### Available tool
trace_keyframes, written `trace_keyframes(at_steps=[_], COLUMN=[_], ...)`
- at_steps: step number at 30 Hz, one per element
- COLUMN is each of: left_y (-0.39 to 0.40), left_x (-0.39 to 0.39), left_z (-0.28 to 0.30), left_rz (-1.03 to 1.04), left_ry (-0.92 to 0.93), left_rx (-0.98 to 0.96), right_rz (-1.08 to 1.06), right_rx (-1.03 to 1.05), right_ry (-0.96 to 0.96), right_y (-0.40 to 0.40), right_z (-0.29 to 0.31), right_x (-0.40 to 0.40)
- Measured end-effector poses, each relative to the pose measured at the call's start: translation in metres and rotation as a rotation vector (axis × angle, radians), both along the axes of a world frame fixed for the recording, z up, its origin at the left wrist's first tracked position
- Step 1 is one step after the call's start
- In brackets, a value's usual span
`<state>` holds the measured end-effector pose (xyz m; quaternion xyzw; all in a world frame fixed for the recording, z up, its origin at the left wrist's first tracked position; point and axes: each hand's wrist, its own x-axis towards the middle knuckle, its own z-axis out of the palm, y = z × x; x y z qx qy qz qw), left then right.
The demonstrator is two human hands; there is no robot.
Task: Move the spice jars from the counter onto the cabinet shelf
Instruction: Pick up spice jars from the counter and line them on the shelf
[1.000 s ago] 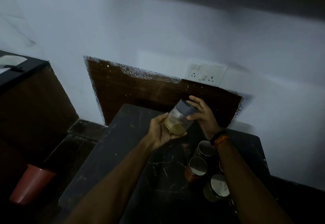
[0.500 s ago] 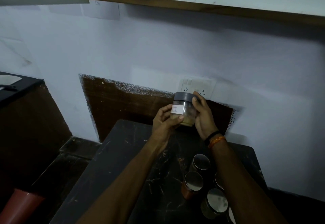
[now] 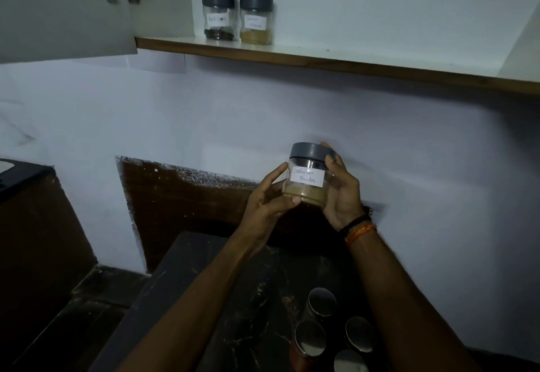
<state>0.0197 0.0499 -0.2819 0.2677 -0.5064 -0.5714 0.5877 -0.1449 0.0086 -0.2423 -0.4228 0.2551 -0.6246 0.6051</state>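
Spice jar (image 3: 306, 178) labelled "Coriander Powder", grey lid, upright above dark scratched counter (image 3: 210, 298), gripped between left hand (image 3: 267, 205) and right hand (image 3: 342, 193), two labelled jars (image 3: 237, 16) on cabinet shelf (image 3: 336, 63), four lidded jars (image 3: 330, 336) on counter, white wall.

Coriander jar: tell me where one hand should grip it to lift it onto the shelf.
Grip the coriander jar round its clear body, below the grey lid, coming from the right side, where the right hand already wraps it. It stands upright and round, so fingers can curl about it. The left hand could then let go.
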Motion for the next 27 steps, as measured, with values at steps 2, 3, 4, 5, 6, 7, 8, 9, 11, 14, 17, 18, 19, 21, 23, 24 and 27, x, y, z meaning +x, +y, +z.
trace_keyframes(at_steps=[2, 3, 4, 5, 6, 7, 8, 9, 11, 14, 17, 18, 19, 21, 23, 24, 27], left_y=[-0.004, -0.004, -0.008, -0.008, -0.011, -0.012, -0.015, -0.017, -0.024, -0.032, -0.038, -0.040, -0.041, -0.042, -0.042, -0.042, -0.042], left_x=[-0.002, -0.002, -0.003, -0.003, -0.003, -0.002, -0.002, -0.003, -0.004, -0.006, -0.007, -0.007, -0.007, -0.006, -0.005, -0.005, -0.004], left_z=[0.015, 0.020, 0.030, 0.035, 0.041, 0.046, 0.052, 0.058, 0.073, 0.095, 0.116, 0.124, 0.131, 0.144, 0.154, 0.159, 0.171], left_rz=[0.021, 0.039, 0.058, 0.066, 0.083, 0.100, 0.115, 0.127, 0.146, 0.164, 0.186, 0.186, 0.185, 0.183, 0.173, 0.171, 0.178], left_ry=[-0.037, -0.055, -0.073, -0.096, -0.129, -0.153, -0.165, -0.171, -0.176, -0.177, -0.181, -0.179, -0.179, -0.180, -0.176, -0.179, -0.190], left_rx=[-0.043, -0.051, -0.079, -0.094, -0.106, -0.117, -0.139, -0.160, -0.200, -0.250, -0.295, -0.309, -0.323, -0.349, -0.371, -0.380, -0.406], right_rz=[0.008, 0.015, 0.012, 0.018, 0.019, 0.024, 0.017, 0.004, -0.028, -0.050, -0.061, -0.061, -0.061, -0.058, -0.055, -0.061, -0.058], right_rx=[-0.015, -0.012, -0.025, -0.029, -0.039, -0.055, -0.072, -0.088, -0.128, -0.196, -0.251, -0.274, -0.291, -0.314, -0.333, -0.338, -0.355], right_ry=[-0.019, -0.028, -0.034, -0.025, -0.011, -0.001, 0.007, 0.022, 0.087, 0.187, 0.253, 0.269, 0.275, 0.272, 0.266, 0.266, 0.260], right_y=[-0.004, -0.003, -0.005, -0.005, -0.005, -0.005, -0.007, -0.009, -0.011, -0.012, -0.011, -0.011, -0.011, -0.012, -0.014, -0.015, -0.016], right_z=[0.012, 0.016, 0.025, 0.029, 0.035, 0.040, 0.048, 0.057, 0.078, 0.108, 0.133, 0.143, 0.150, 0.162, 0.172, 0.177, 0.188], right_x=[-0.003, -0.004, -0.007, -0.007, -0.007, -0.007, -0.009, -0.010, -0.010, -0.008, -0.007, -0.007, -0.007, -0.007, -0.007, -0.007, -0.007])
